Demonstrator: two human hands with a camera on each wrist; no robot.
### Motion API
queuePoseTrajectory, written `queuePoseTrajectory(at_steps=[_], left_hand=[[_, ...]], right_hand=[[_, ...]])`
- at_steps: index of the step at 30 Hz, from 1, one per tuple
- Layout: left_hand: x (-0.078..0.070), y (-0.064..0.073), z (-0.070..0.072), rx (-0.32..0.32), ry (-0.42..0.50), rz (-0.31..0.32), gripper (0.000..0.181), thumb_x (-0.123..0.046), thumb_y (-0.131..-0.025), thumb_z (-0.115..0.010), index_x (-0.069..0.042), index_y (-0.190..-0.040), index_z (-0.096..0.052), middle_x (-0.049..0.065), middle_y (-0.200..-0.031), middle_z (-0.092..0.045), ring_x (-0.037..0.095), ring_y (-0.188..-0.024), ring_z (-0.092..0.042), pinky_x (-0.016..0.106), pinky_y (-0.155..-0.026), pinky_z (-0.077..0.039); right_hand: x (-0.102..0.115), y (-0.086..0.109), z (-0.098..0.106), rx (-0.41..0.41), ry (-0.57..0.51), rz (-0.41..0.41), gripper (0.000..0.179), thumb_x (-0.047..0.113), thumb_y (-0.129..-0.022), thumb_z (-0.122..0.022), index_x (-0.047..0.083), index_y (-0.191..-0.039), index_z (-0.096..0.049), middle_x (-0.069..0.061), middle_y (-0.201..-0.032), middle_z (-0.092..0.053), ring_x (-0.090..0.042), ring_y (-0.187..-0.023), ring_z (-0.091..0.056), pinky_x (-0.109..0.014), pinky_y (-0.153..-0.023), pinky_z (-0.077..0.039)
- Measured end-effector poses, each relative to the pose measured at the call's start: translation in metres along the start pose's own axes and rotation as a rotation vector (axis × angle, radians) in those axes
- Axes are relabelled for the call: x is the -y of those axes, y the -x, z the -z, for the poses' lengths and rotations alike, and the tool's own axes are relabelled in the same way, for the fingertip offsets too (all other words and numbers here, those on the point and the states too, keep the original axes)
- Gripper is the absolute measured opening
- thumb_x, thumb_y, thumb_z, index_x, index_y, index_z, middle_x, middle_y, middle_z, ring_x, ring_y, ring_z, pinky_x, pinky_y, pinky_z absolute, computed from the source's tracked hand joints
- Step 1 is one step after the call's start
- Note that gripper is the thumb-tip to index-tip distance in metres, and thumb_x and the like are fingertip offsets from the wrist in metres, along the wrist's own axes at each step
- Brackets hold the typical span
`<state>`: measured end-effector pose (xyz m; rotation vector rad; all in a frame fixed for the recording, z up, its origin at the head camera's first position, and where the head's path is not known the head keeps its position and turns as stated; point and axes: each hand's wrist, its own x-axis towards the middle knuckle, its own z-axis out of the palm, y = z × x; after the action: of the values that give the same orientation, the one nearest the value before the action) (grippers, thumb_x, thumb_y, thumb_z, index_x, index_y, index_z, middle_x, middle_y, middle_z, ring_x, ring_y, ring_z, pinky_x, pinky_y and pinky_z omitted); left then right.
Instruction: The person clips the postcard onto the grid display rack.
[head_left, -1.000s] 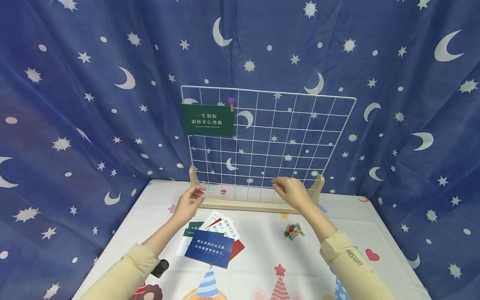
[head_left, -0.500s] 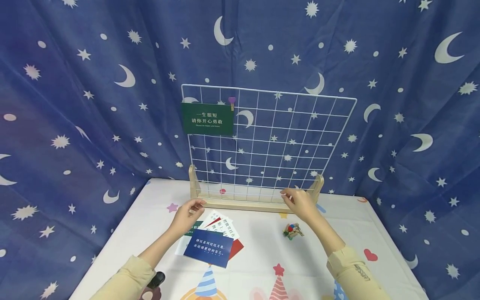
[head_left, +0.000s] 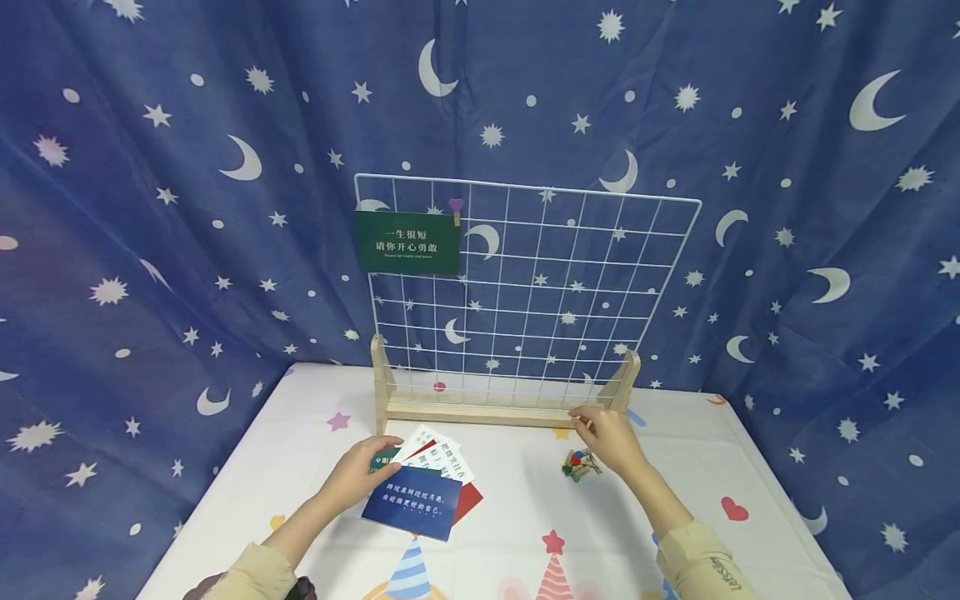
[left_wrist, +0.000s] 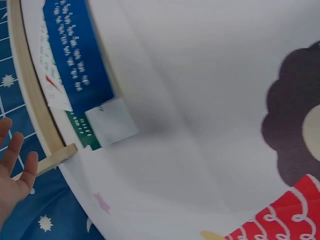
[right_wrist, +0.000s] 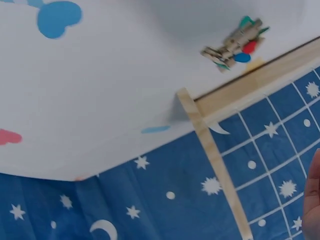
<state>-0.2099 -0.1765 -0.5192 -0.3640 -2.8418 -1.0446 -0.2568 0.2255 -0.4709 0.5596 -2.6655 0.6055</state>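
My left hand (head_left: pixel 352 477) hangs over the left end of a fanned pile of cards, thumb and fingers apart and nothing between them. On top of that pile lies a blue card (head_left: pixel 414 502) with white writing. White cards (head_left: pixel 442 458), a red card (head_left: pixel 468 502) and a green card (left_wrist: pixel 82 131) show from under it. Loosely curled, my right hand (head_left: pixel 611 440) is just above and right of a small heap of wooden clothespins (head_left: pixel 579 465), holding nothing. Some clothespins carry coloured ornaments. Only the edge of the right hand (right_wrist: pixel 312 197) enters the right wrist view.
Behind the cards stands a white wire grid (head_left: pixel 525 283) on a wooden base (head_left: pixel 480 413). A purple heart clothespin (head_left: pixel 456 210) fastens a green card (head_left: pixel 408 242) at its upper left. A dark object (head_left: pixel 302 588) lies by the left sleeve. A starry curtain (head_left: pixel 180 250) surrounds the table.
Both hands have come down from in front of the grid: the left to the cards, the right toward the clothespins and slightly rightward. The cards and clothespins stay where they were.
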Motion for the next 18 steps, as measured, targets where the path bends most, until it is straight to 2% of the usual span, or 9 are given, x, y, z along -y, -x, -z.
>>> queuePoseTrajectory(at_steps=[5,11,14,18], left_hand=[[0.008,0.006,-0.007,0.083,-0.07,-0.04,0.051,-0.022,-0.082,-0.072,-0.009,-0.128,-0.055,0.014,-0.129,-0.057,0.039,-0.122,-0.049,0.061,-0.101,-0.038],[0.012,0.013,-0.012,0.185,-0.085,-0.066,0.069,-0.028,-0.074,-0.078,-0.008,-0.134,-0.05,0.019,-0.135,-0.05,0.044,-0.126,-0.043,0.067,-0.1,-0.033],[0.017,0.017,-0.013,0.221,-0.103,-0.075,0.079,-0.031,-0.069,-0.082,-0.008,-0.136,-0.047,0.022,-0.138,-0.046,0.046,-0.127,-0.04,0.069,-0.1,-0.031],[0.023,0.019,-0.013,0.252,-0.135,-0.125,0.091,-0.035,-0.062,-0.085,-0.005,-0.137,-0.044,0.027,-0.138,-0.042,0.05,-0.126,-0.038,0.072,-0.097,-0.031]], right_hand=[[-0.008,0.009,-0.005,0.011,-0.003,-0.049,0.009,0.005,-0.083,-0.066,0.004,-0.09,-0.071,-0.005,-0.074,-0.07,-0.006,-0.056,-0.054,-0.019,-0.051,-0.047],[-0.022,0.02,-0.012,0.047,-0.012,-0.109,0.009,0.005,-0.083,-0.066,0.003,-0.09,-0.071,-0.003,-0.072,-0.068,-0.007,-0.056,-0.052,-0.019,-0.05,-0.044],[-0.028,0.025,-0.018,0.075,-0.003,-0.149,0.009,0.006,-0.084,-0.065,0.004,-0.091,-0.07,-0.003,-0.074,-0.068,-0.008,-0.059,-0.054,-0.021,-0.051,-0.045],[-0.036,0.03,-0.024,0.094,-0.004,-0.188,0.008,0.007,-0.084,-0.065,0.005,-0.09,-0.07,-0.004,-0.075,-0.068,-0.011,-0.061,-0.056,-0.024,-0.053,-0.046]])
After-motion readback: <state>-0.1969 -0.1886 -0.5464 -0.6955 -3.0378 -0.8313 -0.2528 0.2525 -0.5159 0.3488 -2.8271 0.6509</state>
